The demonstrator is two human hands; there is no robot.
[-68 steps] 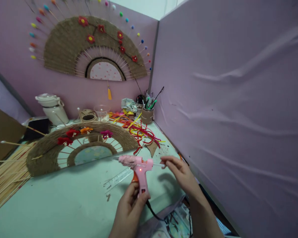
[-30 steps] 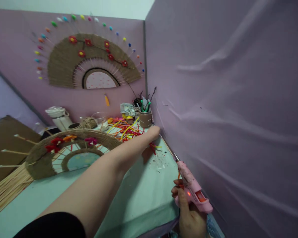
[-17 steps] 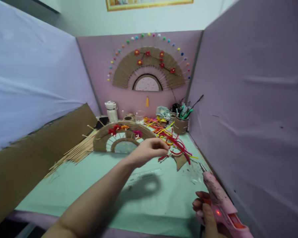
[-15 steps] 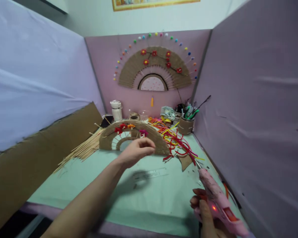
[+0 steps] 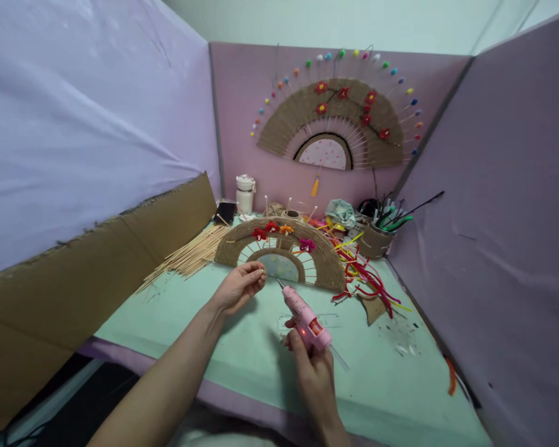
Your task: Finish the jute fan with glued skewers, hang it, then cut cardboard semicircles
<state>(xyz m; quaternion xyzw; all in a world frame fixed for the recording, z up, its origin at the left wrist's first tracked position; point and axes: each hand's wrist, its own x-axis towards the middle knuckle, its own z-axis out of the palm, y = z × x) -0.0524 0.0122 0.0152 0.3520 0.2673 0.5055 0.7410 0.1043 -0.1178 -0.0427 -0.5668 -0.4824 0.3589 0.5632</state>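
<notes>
Left fingers point(image 5: 251, 277) pressed together, right fingers point(image 5: 300, 349) gripping the glue gun point(image 5: 300, 309); twine fan point(image 5: 327, 262) just beyond, pipe cleaners point(image 5: 371, 280) beside it

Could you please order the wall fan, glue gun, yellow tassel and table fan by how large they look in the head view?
1. Wall fan
2. Table fan
3. Glue gun
4. Yellow tassel
Nearness to the camera enlarges the glue gun.

You had the pink hot-glue gun point(image 5: 306, 320) tilted in your right grip point(image 5: 314, 367), its red light point(image 5: 304, 332) lit, a clear glue stick point(image 5: 339, 357) jutting behind, its metal nozzle point(image 5: 280, 283) near the tiny pale piece point(image 5: 263, 270) pinched in your left grip point(image 5: 239, 288).
</notes>
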